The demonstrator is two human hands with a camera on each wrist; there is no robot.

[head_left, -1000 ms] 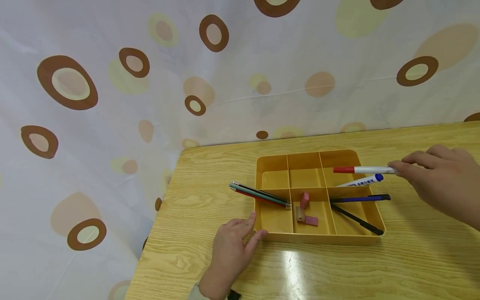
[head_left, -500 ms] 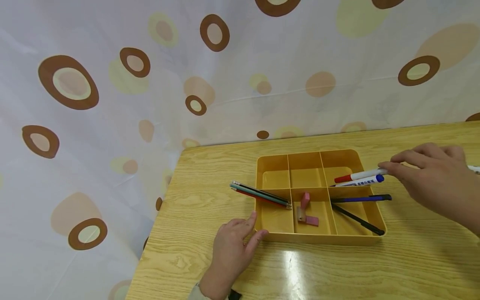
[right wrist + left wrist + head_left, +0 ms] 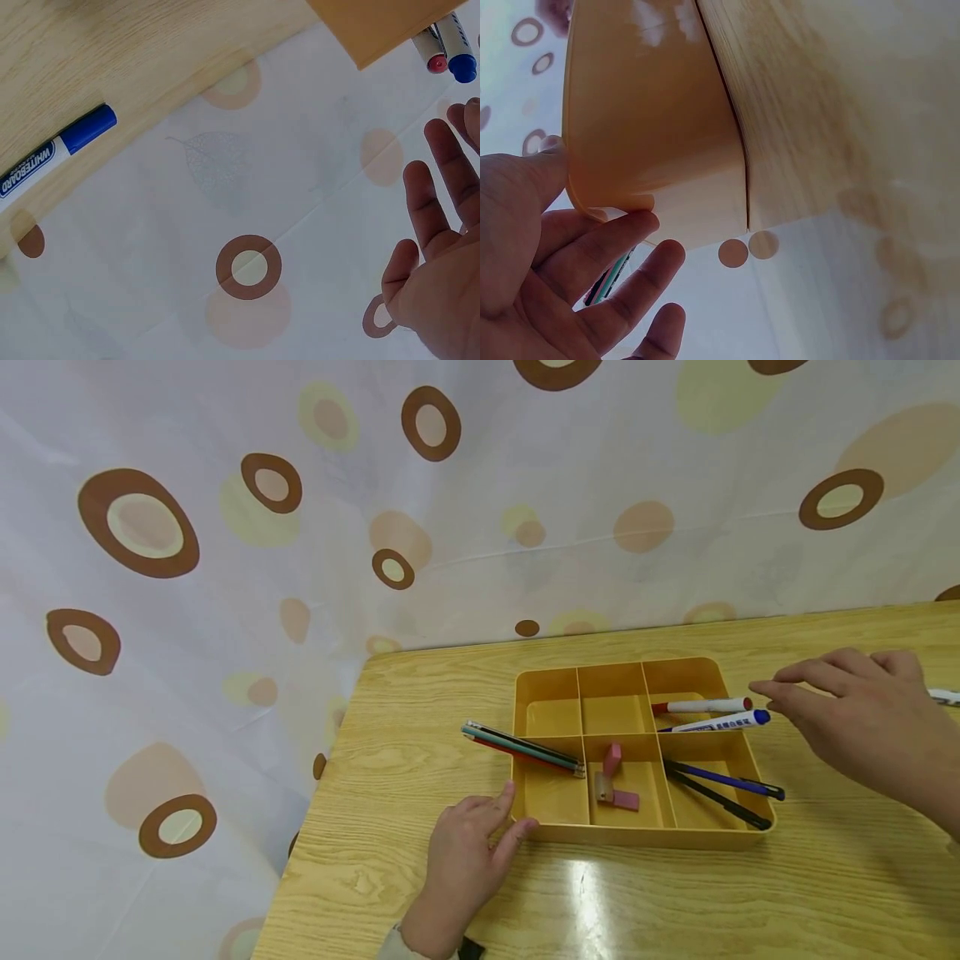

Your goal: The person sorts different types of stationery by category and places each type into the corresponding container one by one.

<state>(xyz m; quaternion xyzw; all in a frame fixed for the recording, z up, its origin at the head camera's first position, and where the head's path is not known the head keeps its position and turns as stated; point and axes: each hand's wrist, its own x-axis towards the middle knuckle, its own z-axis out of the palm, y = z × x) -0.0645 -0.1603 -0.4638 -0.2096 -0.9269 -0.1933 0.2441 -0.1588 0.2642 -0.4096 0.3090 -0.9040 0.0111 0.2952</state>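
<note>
A yellow six-compartment tray (image 3: 637, 837) sits on the table. My left hand (image 3: 467, 852) touches its front left corner, thumb at the front and index finger along the side; the left wrist view shows those fingers against the tray wall (image 3: 649, 97). A red marker (image 3: 708, 705) and a blue marker (image 3: 716, 722) lean side by side in the back right compartment, their ends over the rim. Just right of them my right hand (image 3: 862, 718) hovers with nothing in it, its fingertips apart from the markers.
The front compartments hold pencils (image 3: 521, 749), pink erasers (image 3: 626, 800) with a small sharpener (image 3: 603, 787), and two pens (image 3: 727, 779). Another blue-capped whiteboard marker (image 3: 56, 156) lies on the table to the right. A patterned cloth (image 3: 465, 568) hangs behind the table.
My right hand has lowered the red marker into the back right compartment and let it go. The blue pen in front has swung downward toward the black one. My left hand has stayed put.
</note>
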